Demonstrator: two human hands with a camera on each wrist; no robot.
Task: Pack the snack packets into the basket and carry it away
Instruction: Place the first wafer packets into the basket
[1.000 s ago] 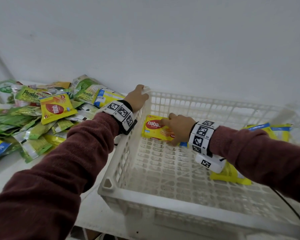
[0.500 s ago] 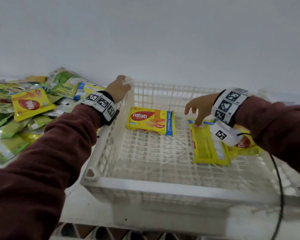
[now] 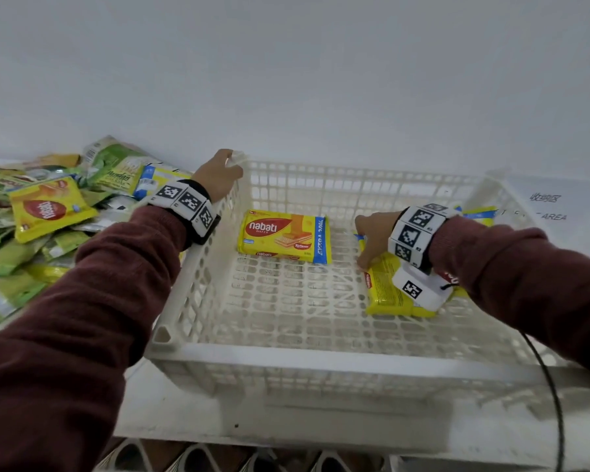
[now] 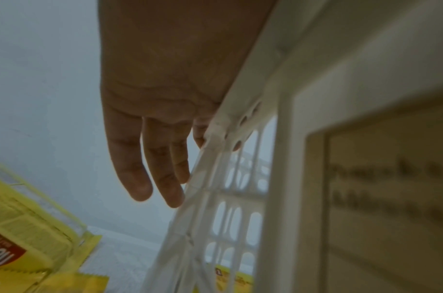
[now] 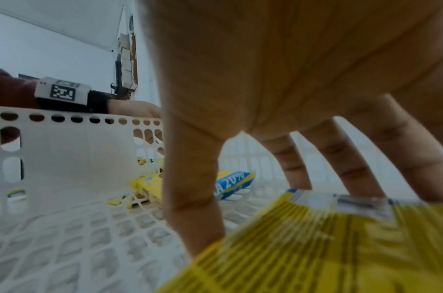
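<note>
In the head view the white basket point(image 3: 321, 356) sits on a white shelf point(image 3: 171, 413) against a pale wall point(image 3: 286, 63). The left hand point(image 3: 217, 175) rests on the basket's far left corner, fingers draped over the rim. Left of the basket lies a pile point(image 3: 48, 216) of green and yellow packets. Inside the basket, at the far side, a yellow nabati pack point(image 3: 285, 235) lies flat, face up. Toward the basket's right wall the right hand point(image 3: 375, 236) reaches down onto a yellow packet point(image 3: 385, 287) lying back side up on the basket floor, thumb at its near left edge and fingers at its far end. More yellow packet shows under the wrist and another point(image 3: 477, 212) beyond it by the right wall. In the left wrist view the left hand point(image 4: 165, 89) lies with its palm on the basket point(image 4: 303, 99) rim, fingers hanging nearly straight down the outer wall, gripping nothing; yellow packets point(image 4: 27, 228) lie outside the basket below. In the right wrist view the right hand point(image 5: 278, 79) is spread, thumb and fingers stretched down to the packet point(image 5: 315, 247), the thumb tip at its edge and the fingers behind its far end; whether they pinch it or only touch it cannot be told, as the packet is blurred. Beyond, the nabati pack point(image 5: 230, 182) lies on the basket point(image 5: 64, 228) floor, and the left hand point(image 5: 137, 109) shows over the far wall.
</note>
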